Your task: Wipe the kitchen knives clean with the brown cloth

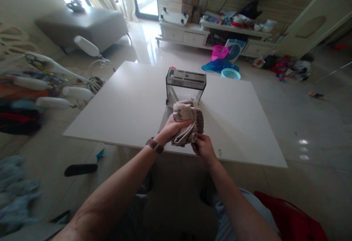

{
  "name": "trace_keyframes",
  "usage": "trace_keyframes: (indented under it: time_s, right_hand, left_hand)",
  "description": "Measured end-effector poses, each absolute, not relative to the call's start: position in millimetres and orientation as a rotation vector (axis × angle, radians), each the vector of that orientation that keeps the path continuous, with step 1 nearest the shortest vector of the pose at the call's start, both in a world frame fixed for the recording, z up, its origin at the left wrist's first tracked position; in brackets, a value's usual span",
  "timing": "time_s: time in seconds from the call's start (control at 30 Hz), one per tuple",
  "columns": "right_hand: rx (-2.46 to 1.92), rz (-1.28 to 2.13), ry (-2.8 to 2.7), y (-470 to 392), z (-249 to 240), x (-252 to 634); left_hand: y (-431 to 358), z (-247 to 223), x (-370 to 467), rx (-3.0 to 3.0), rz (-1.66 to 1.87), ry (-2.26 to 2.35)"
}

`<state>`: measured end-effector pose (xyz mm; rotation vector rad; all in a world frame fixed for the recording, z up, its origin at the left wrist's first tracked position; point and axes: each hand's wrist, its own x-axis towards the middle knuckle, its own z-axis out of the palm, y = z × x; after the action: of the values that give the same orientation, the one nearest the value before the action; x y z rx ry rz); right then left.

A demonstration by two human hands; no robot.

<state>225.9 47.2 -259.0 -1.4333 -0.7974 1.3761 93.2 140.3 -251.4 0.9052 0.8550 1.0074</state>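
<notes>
A beige and brown cloth [184,113], folded into a thick bundle, is held over the near edge of a white table [132,105]. My left hand [173,126] wears a watch at the wrist and grips the bundle from the left, its thumb lying across the top. At the lower right corner of the cloth, the fingers of my right hand [204,147] are closed on its dark, shaggy edge. Just beyond the cloth stands a frame-like stand [186,77] with a grey slotted top and clear sides; the cloth hides its lower front.
White lamp arms [86,46] rise left of the table. Across the floor are a grey bench [82,24], a low white cabinet [184,35], a pink basket [220,52] and a pale blue basket [231,74]. A red bag [291,215] lies at the lower right.
</notes>
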Motion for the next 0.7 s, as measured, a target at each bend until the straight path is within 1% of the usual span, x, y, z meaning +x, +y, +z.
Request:
trace_keyframes:
  time_s: [0.27,0.43,0.7]
  right_hand:
    - [-1.545,1.181,-1.048,48.6,-261.0,231.0]
    - [-1.567,1.061,-1.181,47.2,-253.6,230.2]
    - [-1.675,0.739,-1.475,42.1,-252.2,233.7]
  left_hand:
    - [147.0,-243.4,86.0,0.904,1.073,0.868]
    - [153.4,-243.1,80.5,0.877,1.116,0.904]
    - [167.7,-243.9,69.6,0.684,1.337,0.990]
